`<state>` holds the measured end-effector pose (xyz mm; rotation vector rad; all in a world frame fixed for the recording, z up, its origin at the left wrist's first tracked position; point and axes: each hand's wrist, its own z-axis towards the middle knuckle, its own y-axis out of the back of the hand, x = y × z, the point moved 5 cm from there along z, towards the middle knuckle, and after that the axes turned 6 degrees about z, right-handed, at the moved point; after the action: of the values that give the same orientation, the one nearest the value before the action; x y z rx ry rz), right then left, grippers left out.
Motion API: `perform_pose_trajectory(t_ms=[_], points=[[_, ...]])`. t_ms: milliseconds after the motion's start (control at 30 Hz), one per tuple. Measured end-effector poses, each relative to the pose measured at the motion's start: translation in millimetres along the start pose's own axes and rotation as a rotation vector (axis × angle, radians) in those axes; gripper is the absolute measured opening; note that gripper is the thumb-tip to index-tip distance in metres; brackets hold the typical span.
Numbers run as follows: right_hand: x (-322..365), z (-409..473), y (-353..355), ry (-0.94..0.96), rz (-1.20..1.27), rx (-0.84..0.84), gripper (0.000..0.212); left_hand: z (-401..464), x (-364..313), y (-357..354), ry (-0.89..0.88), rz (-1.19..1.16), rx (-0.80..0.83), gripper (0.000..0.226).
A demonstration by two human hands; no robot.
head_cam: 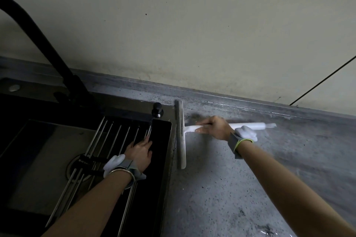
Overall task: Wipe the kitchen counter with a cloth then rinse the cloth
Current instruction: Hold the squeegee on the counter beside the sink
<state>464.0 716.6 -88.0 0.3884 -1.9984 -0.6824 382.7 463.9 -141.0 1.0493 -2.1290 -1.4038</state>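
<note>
My right hand (213, 128) grips the white handle of a squeegee (182, 150), whose long blade lies on the grey speckled counter (231, 188) right along the sink's right edge. My left hand (139, 153) rests flat, fingers spread, on the metal roll-up rack (107, 144) over the dark sink (34, 140). Both wrists wear a strap with a white device. No cloth is in view.
A black faucet (48, 48) rises from the sink's back rim at the left. A black round knob (157, 109) stands at the sink's back right corner. A pale wall runs behind the counter, with a thin black cable (323, 81) at the right.
</note>
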Motion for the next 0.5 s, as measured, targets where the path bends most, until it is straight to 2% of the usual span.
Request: perform_pose_trajectory(t_ms=[100,267,500], points=[[-9,-12,6,-0.024,0.104,0.002,0.032,-2,-2,2,-0.005,0.013,0.03,0.05],[-52,-41,43,-0.075,0.201,-0.147,0.033,-2,-4,6,-0.022,0.009,0.072,0.05],[-104,-68,76,-0.176,0.144,-0.236,0.03,-2,-5,4,-0.017,0.011,0.07,0.05]])
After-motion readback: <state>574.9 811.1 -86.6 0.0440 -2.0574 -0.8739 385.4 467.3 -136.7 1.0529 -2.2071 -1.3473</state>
